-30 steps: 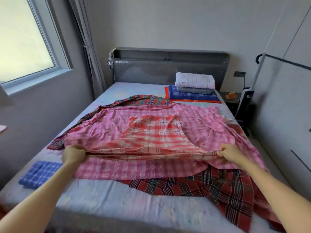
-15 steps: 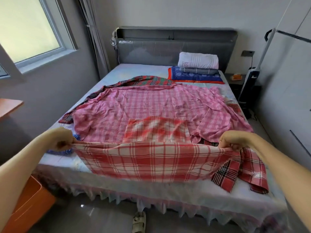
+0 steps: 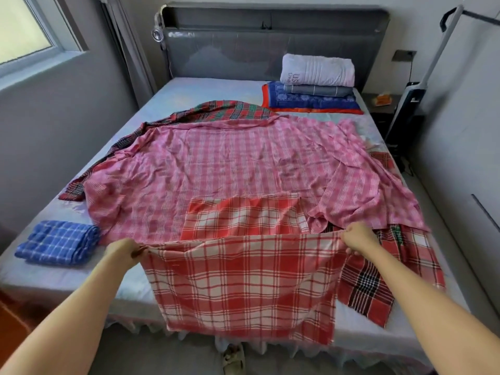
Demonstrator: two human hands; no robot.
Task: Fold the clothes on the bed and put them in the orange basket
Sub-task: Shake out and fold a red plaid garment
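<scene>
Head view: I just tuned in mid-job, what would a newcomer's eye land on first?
The red plaid cloth, stretched between the left hand and right hand, each gripping its upper edge, hangs over the near edge of the bed. Behind it a pink cloth lies spread across the middle of the bed. A folded blue cloth sits at the near left.

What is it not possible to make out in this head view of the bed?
An orange patch at the lower left, head view: cut off by the frame edge; perhaps the basket.
The dark plaid cloth, head view: mostly hidden under the pink checked cloth.
Letters on the white towel, head view: too small to read.
Fingertips of the left hand and right hand, head view: buried in the red-and-white cloth they grip.
</scene>
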